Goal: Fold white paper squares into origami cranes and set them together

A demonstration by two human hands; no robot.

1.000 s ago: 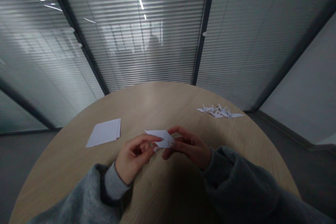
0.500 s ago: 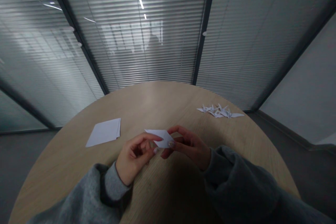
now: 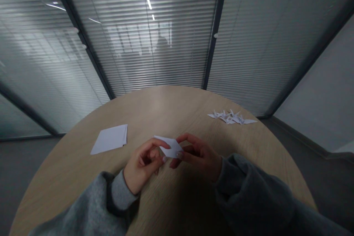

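Note:
A small folded piece of white paper (image 3: 173, 146) is held between my two hands, over the near middle of the table. My left hand (image 3: 145, 160) pinches its left side, the index finger lying across the top and the thumb at the lower edge. At the paper's right corner, the thumb and fingers of my right hand (image 3: 197, 155) grip it. Parts of the right fingers are hidden behind the paper and the hand.
A stack of white paper sheets (image 3: 109, 140) lies to the left on the round wooden table (image 3: 163, 107). Several folded white paper cranes (image 3: 231, 117) sit in a cluster at the right. Glass panels with blinds (image 3: 171, 59) stand behind the table's far edge.
The folded paper has tilted slightly, its lower edge now a little lower. Both hands have shifted only a touch and keep their hold.

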